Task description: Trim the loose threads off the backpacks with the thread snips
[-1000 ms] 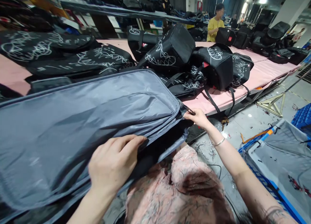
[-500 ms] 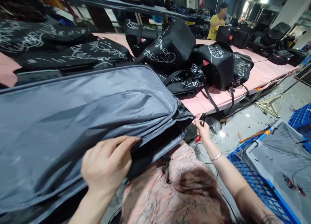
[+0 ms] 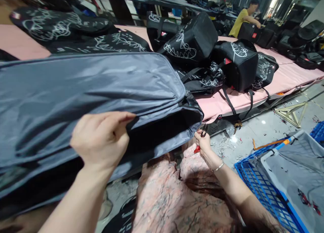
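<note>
A large bag (image 3: pixel 96 81) with a blue-grey lining lies over the table's near edge, its mouth gaping towards me. My left hand (image 3: pixel 101 138) is closed, thumb and fingers pinching the upper edge of the opening and lifting it. By the bag's right corner is my right hand (image 3: pixel 204 143), its fingers closed round small thread snips (image 3: pixel 204 130), black with a red end. The fingertips are close to the lining's corner; I cannot tell whether they also grip the cloth.
Several black bags with white scribbled patterns (image 3: pixel 187 40) lie on the pink table (image 3: pixel 217 108). A blue crate (image 3: pixel 258 179) with a grey liner stands on the floor at right. Thread scraps litter the floor (image 3: pixel 263 135). A person in yellow (image 3: pixel 239 22) works at the far end.
The bag's opening gapes wider, its upper edge raised by my left hand. My right hand with the snips is slightly lower against the bag's corner. The view has shifted.
</note>
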Motion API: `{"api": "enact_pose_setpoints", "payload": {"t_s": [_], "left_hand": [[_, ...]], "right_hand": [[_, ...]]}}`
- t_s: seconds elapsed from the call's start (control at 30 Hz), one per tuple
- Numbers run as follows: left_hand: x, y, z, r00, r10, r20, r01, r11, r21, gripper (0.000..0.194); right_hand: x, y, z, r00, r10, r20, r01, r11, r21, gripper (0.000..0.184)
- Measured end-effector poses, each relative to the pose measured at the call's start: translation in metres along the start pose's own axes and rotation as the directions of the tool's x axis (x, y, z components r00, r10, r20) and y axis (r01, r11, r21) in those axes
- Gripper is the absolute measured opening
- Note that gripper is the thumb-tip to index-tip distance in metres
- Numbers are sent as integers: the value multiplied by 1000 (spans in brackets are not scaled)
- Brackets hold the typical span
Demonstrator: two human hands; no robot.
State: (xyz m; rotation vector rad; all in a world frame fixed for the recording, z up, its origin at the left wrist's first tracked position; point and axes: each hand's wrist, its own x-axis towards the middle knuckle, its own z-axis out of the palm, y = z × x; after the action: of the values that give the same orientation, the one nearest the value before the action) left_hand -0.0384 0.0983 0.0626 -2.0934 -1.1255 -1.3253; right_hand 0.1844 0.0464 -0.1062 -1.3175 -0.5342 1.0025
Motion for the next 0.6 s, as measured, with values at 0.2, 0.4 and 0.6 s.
{"api": "enact_pose_setpoints", "payload": {"t_s": [0.2,0.4,0.6], "left_hand": [[31,-12,-9,1000,-30,-1,31,999,38,19],[20,-14,-12,999,-31,-11,31,999,-14,19],[3,-14,-10,999,-22,24,22,1000,-19,18]], "right_hand": [[-9,-19,12,995,40,90,-50,993,104,34],[-16,-19,10,991,66,112,-82,987,139,39],[-19,-11,10,994,85,69,-94,985,142,43]]}}
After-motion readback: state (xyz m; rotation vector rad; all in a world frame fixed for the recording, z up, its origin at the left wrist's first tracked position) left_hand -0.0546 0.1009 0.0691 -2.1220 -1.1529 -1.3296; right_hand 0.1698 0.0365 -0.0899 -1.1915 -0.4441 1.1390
